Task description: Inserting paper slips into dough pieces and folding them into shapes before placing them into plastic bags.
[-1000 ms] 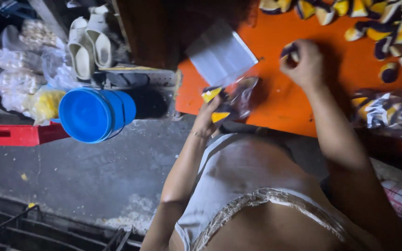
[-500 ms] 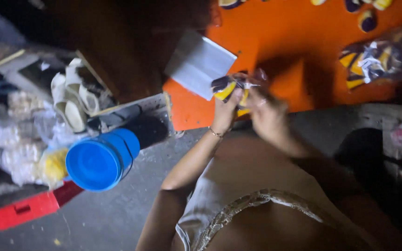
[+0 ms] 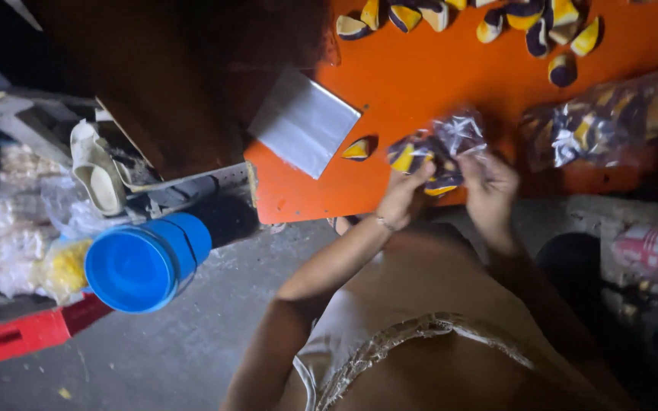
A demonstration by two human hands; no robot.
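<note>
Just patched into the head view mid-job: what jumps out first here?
The bright orange table fills the upper right, with yellow-and-dark wedge pieces scattered along its far edge. At its near edge the left hand and right hand together hold a crinkly clear bag of those pieces. Lower left, a big blue drum lies beside the table.

Fingertips of both hands behind the crinkled clear bag [image 3: 451,144]; yellow-and-purple pieces [image 3: 420,160] inside blurred.

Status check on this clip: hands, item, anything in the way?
Left hand and right hand both gripping a clear bag of yellow-purple pieces over the orange table. One loose piece beside it. Nothing blocking.
</note>
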